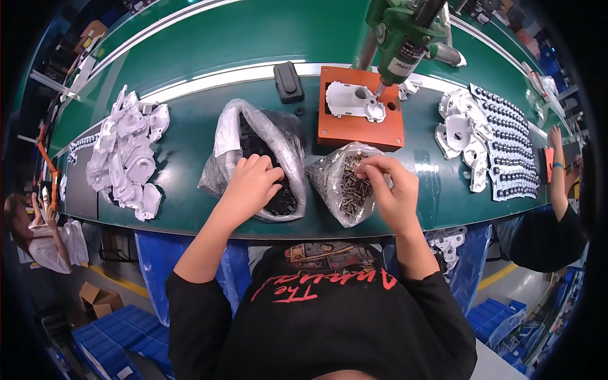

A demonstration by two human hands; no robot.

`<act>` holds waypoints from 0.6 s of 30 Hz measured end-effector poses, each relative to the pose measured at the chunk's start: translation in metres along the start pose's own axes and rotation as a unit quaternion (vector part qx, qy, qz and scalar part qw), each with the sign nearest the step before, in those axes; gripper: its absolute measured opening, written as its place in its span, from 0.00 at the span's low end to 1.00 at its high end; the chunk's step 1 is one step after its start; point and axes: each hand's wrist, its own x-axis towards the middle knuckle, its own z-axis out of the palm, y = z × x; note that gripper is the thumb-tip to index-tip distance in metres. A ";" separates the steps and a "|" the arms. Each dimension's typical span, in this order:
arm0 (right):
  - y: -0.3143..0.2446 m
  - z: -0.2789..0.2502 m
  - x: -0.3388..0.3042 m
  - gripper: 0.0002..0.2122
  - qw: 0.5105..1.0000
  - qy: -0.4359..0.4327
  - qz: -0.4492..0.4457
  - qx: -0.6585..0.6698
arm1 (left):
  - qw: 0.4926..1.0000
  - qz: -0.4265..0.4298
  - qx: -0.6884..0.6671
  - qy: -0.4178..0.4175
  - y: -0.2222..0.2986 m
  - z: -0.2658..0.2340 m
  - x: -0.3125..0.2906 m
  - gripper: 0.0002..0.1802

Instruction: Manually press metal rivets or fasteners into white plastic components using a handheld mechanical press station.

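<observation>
My left hand (pixel 252 185) reaches into the mouth of a clear plastic bag (pixel 221 142) of small black parts (pixel 282 201). Its fingers are curled among them, and anything in its grip is hidden. Over a smaller clear bag (pixel 326 180) of metal screws (pixel 353 195), my right hand (pixel 396 189) has thumb and forefinger pinched together at the screws; what lies between the tips is too small to tell. Behind that bag, a white plastic housing (pixel 348 101) sits on an orange fixture block (pixel 380 131), under the tip of a green press-like machine (pixel 402 54).
A pile of white housings (pixel 126 152) lies at left; more white housings (pixel 456 130) lie at right beside rows of black-capped parts (pixel 512 145). A black case-like piece (pixel 289 82) rests behind the bags. People work at both sides. Blue bins (pixel 120 339) stand below the table.
</observation>
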 end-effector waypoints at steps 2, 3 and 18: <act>0.001 -0.005 0.001 0.05 0.998 0.021 -0.001 0.056 | 1.000 0.006 -0.010 -0.010 -0.005 -0.002 0.002 0.07; 0.001 -0.009 0.002 0.05 0.997 0.020 -0.002 0.073 | 1.000 0.003 -0.021 0.001 -0.011 -0.003 0.002 0.07; 0.014 -0.045 0.004 0.11 0.999 -0.014 -0.031 0.021 | 0.943 -0.098 -0.317 0.003 0.005 -0.050 0.186 0.11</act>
